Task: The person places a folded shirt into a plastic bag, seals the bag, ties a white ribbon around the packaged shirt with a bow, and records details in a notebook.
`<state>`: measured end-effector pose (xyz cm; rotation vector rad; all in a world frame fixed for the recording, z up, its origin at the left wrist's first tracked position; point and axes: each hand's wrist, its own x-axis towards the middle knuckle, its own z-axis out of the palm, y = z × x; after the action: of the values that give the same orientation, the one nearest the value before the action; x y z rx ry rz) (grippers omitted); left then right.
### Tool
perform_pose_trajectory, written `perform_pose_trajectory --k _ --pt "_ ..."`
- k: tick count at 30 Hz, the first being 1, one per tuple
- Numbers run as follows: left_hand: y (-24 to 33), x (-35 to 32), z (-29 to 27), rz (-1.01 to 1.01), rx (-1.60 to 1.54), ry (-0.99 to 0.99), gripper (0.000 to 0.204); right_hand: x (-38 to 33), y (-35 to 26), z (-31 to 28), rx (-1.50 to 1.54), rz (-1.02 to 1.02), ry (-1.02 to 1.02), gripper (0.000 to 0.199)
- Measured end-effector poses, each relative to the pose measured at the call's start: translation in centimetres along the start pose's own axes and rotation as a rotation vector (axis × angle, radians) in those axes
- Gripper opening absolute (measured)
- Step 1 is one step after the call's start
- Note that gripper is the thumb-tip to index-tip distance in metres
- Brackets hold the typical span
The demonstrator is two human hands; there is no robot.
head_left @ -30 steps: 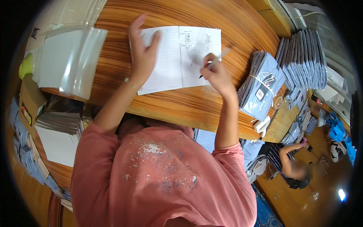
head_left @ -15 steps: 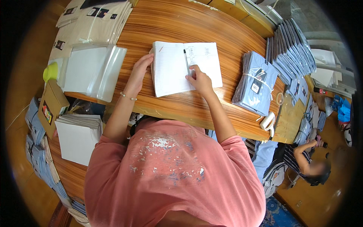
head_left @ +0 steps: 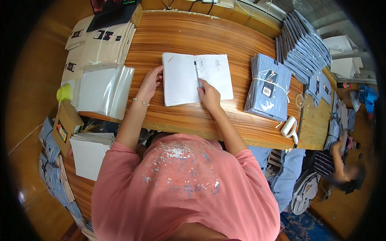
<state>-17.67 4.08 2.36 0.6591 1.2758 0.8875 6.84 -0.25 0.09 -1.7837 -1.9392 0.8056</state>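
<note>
An open notebook (head_left: 177, 86) with lined pages lies on the wooden table. The left page has only a small mark at the top; short handwritten columns fill the upper right page. A slim pen (head_left: 196, 69) with a dark tip lies along the middle fold. My right hand (head_left: 209, 95) rests at the notebook's lower edge, thumb and fingers closed around the pen's near end. At the left edge of the notebook is my left hand (head_left: 152, 81), its fingers loosely bent and apart, fingertips against the page edge.
Bagged blue shirts (head_left: 268, 86) tied with string stand right, before a taller shirt stack (head_left: 303, 44). A white tape dispenser (head_left: 288, 127) sits at the front edge. Clear plastic sleeves (head_left: 100, 90) and beige garments (head_left: 106, 44) lie left. Another person (head_left: 337, 168) is far right.
My view has shifted, bringing a laptop into sight at the upper left. My left fingers have slipped from over the notebook's edge to beside it. My right hand stays at the pen.
</note>
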Motion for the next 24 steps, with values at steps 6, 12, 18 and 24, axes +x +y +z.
perform_pose_trajectory --k 6,12,18,24 --pt "4.2 -0.7 11.9 0.124 -0.133 -0.305 0.052 -0.2 3.1 0.2 0.062 -0.107 0.130 0.037" --pt "-9.1 3.9 23.2 0.540 0.840 0.053 0.104 -7.4 3.6 -7.3 -0.112 0.155 -0.074 0.015" --pt "-9.9 8.1 18.6 1.022 1.373 -0.185 0.080 -15.1 3.9 -10.9 -0.028 0.313 0.002 0.026" --pt "2.4 16.9 4.1 1.373 1.581 -0.157 0.038 -19.4 4.9 -10.4 0.083 0.450 -0.012 0.028"
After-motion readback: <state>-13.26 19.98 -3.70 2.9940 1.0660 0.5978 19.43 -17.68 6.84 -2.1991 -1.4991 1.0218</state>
